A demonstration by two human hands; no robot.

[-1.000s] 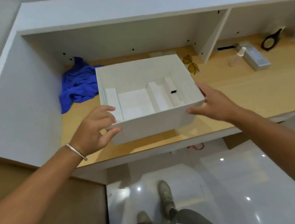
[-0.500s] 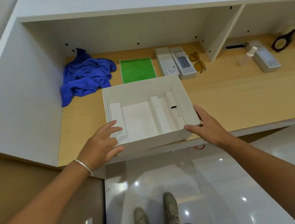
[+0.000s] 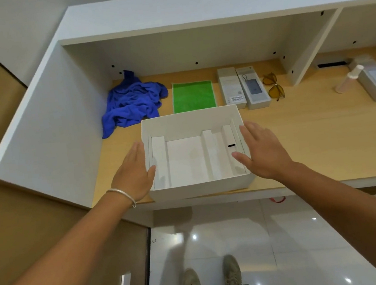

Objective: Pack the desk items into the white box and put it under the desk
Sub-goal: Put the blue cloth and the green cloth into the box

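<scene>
At the bench's (image 3: 300,142) front edge, the white box (image 3: 200,189) is sitting empty; I'm judging it light, stiff card, best held by its side walls. My left hand (image 3: 132,175) and right hand (image 3: 263,149) are flanking it with each grip spread flat, where half a second ago they were clasping its near corners.

- We are holding our left hand (image 3: 134,172) and right hand (image 3: 262,149), fingers straight, against the sides of the white box (image 3: 200,189) on the desk (image 3: 313,146).
- Blue cloth (image 3: 132,101), green cloth (image 3: 193,96) and sunglasses (image 3: 273,86) are lying behind it.
</scene>
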